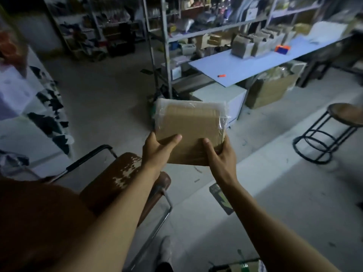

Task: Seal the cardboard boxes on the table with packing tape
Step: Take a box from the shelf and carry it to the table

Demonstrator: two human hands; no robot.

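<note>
Well, the room is dim and crowded. Beyond the fingers stands a metal shelf rack (167, 46) stuffed with goods, too blurred to tell apart. To the right of it, well away from the hands, runs a long pale-blue worktop (245, 64); a row of small cardboard boxes (253, 43) stands on its far part, an orange and blue object (282, 48) lies just beside them, and a small orange thing (221, 75) lies alone near the front edge. Under that worktop sit a white cabinet (222, 99) and a big open carton (269, 91) filled with something in plastic; I cannot tell what. A round stool (332, 132) stands off to the right on the floor. Below the left forearm is a worn brown chair (117, 179) with metal arms.

Held up in the air between both hands is a flat cardboard parcel (190, 132), its far end wrapped in clear plastic. The left hand (157, 152) grips its near left corner: the thumb lies on top, the fingers are curled underneath, hidden. The right hand (220, 154) holds the near right corner the same way, thumb on the top face, fingers wrapped round the side edge. Nothing lies between the parcel and the hands; the parcel hangs over bare floor, well short of the worktop.
</note>
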